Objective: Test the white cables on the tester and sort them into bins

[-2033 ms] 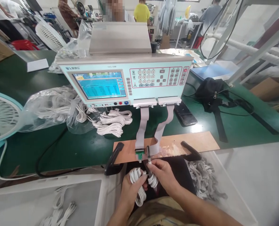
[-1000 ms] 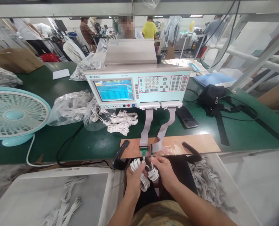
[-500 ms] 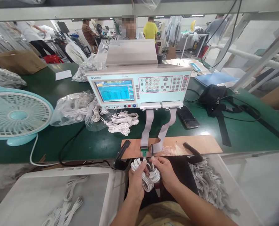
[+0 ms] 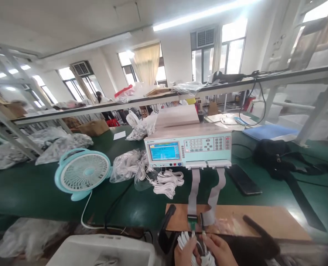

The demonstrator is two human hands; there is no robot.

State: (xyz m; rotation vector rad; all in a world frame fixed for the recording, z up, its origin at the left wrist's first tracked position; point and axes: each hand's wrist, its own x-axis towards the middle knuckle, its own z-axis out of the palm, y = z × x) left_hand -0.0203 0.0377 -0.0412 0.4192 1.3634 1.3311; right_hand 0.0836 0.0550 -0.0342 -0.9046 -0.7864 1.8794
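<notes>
We see the tester (image 4: pixel 188 145) at the bench's (image 4: pixel 28 192) centre, a fan (image 4: pixel 82 173) to its left, a phone (image 4: pixel 243 180) to its right, the board (image 4: pixel 236 220) in front and loose cables (image 4: pixel 168 182) between fan and tester.

view tilted up, hands (image 4: pixel 205 253) now at bottom edge

The bench top (image 4: pixel 28 195) is glossy green, the board (image 4: pixel 263 220) matt brown wood-like, the tester's casing (image 4: pixel 188 138) smooth pale plastic.

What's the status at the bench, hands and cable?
Left hand and right hand both gripping coiled white cable, its ends at test connectors. Nothing in the way.
</notes>
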